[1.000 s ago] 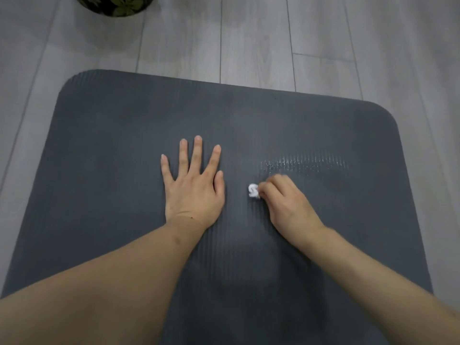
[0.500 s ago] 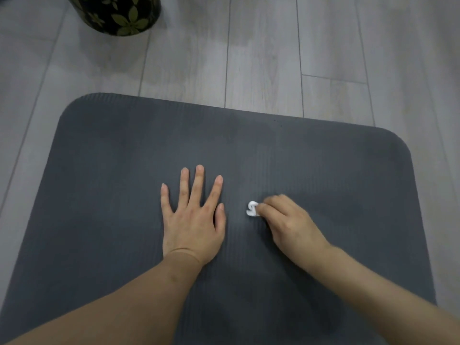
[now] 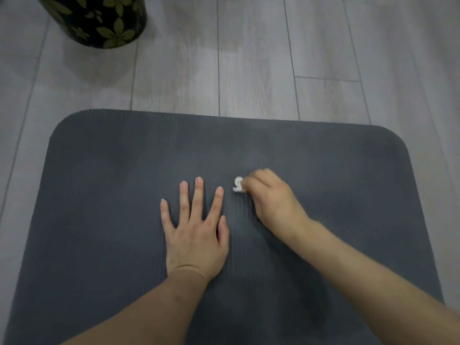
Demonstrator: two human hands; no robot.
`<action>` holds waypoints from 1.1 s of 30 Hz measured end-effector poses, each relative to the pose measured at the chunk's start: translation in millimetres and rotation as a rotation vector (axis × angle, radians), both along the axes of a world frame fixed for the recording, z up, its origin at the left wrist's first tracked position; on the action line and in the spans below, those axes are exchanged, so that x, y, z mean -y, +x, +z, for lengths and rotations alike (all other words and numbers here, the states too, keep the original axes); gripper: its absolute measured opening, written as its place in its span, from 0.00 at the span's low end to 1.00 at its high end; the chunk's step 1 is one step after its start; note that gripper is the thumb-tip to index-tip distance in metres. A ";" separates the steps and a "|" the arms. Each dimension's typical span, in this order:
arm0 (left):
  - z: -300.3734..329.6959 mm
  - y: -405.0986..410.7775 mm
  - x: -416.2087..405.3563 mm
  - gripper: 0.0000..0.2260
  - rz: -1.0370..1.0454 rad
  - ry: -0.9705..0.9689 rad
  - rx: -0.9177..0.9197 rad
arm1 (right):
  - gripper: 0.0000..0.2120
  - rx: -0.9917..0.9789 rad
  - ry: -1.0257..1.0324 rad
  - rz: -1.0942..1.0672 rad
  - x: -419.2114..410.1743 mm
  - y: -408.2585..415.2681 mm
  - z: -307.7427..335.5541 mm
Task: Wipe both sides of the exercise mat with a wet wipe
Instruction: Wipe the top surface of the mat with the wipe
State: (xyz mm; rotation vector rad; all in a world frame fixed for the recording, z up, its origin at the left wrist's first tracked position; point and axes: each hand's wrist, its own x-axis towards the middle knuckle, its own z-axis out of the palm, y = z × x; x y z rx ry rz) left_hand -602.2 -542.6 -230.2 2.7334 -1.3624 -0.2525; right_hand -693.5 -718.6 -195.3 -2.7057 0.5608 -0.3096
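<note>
A dark grey ribbed exercise mat lies flat on the floor and fills the lower part of the view. My left hand presses flat on its middle, fingers straight and spread. Just to the right, my right hand has its fingers curled round a small crumpled white wet wipe and holds it against the mat. Only a bit of the wipe shows past the fingertips. The right hand is slightly blurred.
A black cylindrical pot with a gold leaf pattern stands on the light grey plank floor beyond the mat's far left corner. The mat's far edge and both rounded far corners are in view.
The view has tilted up, so the mat sits lower and more floor and pot show. My right hand with the wipe has slid forward, past the left hand's fingertips. The left hand stays put.
</note>
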 end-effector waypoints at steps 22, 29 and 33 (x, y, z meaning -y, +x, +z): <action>1.7 -1.9 2.0 0.27 0.020 0.018 0.031 | 0.08 0.006 -0.004 0.061 -2.3 -59.9 1.0; 0.1 -1.2 2.0 0.27 0.034 0.003 0.045 | 0.09 0.012 -0.098 -0.105 90.7 86.2 -9.5; 0.7 -1.5 1.3 0.27 0.032 -0.015 0.047 | 0.08 -0.024 -0.100 -0.074 80.4 79.4 -7.4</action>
